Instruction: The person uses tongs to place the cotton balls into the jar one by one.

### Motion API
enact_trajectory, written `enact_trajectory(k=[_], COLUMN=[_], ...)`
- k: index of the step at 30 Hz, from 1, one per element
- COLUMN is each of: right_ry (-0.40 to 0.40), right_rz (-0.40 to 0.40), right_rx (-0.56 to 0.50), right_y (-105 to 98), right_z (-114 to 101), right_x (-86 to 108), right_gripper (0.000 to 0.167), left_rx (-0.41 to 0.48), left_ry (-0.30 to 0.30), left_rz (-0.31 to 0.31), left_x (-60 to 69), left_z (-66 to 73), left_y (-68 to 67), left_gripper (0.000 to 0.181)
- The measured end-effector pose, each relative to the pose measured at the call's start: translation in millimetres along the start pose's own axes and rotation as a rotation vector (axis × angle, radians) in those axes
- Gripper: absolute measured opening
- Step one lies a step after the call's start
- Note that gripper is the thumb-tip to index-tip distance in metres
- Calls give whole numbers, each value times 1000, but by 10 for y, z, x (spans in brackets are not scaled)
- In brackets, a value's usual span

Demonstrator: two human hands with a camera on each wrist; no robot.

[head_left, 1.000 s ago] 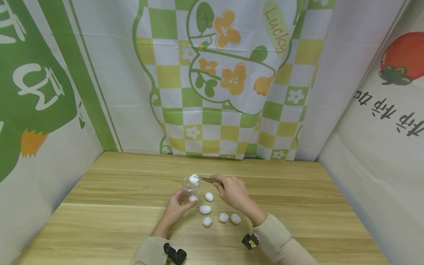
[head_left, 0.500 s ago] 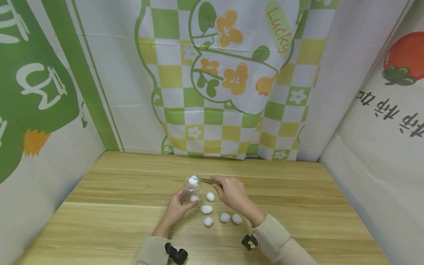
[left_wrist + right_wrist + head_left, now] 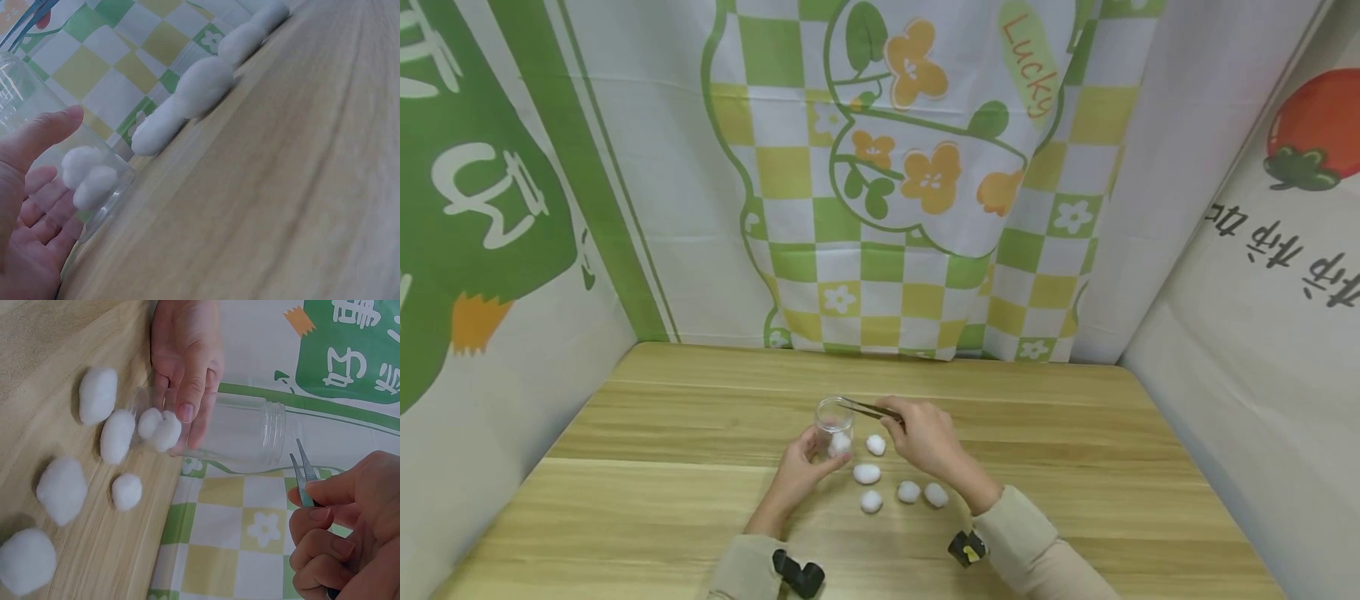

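Note:
A clear open-topped jar [image 3: 835, 422] stands on the table with my left hand [image 3: 799, 475] curled round its lower part. Two white cotton balls lie at the bottom of the jar [image 3: 219, 428], as the right wrist view shows. My right hand [image 3: 928, 437] pinches metal tweezers [image 3: 872, 409], whose parted tips are at the jar's mouth with nothing between them. Several cotton balls lie on the table to the right of the jar, the nearest ball [image 3: 876, 445] close beside it and an oval one [image 3: 867, 474] nearer the front.
The wooden table [image 3: 662, 417] reaches back to a checked green and yellow curtain [image 3: 880, 283]. Printed cloth walls rise on the left and right. Two small black devices are on the wrists, the left one [image 3: 799, 575] near the table's front.
The cotton ball that the tweezers held at the jar's mouth has dropped to the bottom of the jar. The tweezer tips have parted. Both hands have stayed nearly in place.

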State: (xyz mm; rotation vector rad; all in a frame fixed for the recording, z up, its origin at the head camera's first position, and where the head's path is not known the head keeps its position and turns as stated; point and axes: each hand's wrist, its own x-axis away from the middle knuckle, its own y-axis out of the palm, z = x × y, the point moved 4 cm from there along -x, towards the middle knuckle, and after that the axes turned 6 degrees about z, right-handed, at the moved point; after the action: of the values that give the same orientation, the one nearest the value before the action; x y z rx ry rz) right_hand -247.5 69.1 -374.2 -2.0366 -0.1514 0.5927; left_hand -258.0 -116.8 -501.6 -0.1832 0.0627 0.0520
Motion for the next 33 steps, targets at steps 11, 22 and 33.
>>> enact_trajectory(k=[11, 22, 33], right_ry=[16, 46, 77], right_rz=[-8, 21, 9], right_rx=[-6, -7, -11], right_y=[-15, -47, -93], right_z=[47, 146, 212], right_x=[15, 42, 64], right_gripper=[24, 25, 24], left_rx=[8, -1, -6], left_ry=[-6, -7, -12], left_rz=[0, 1, 11], left_x=[-20, -27, -16], left_z=[-3, -21, -22], left_y=[0, 4, 3], left_gripper=[59, 61, 58])
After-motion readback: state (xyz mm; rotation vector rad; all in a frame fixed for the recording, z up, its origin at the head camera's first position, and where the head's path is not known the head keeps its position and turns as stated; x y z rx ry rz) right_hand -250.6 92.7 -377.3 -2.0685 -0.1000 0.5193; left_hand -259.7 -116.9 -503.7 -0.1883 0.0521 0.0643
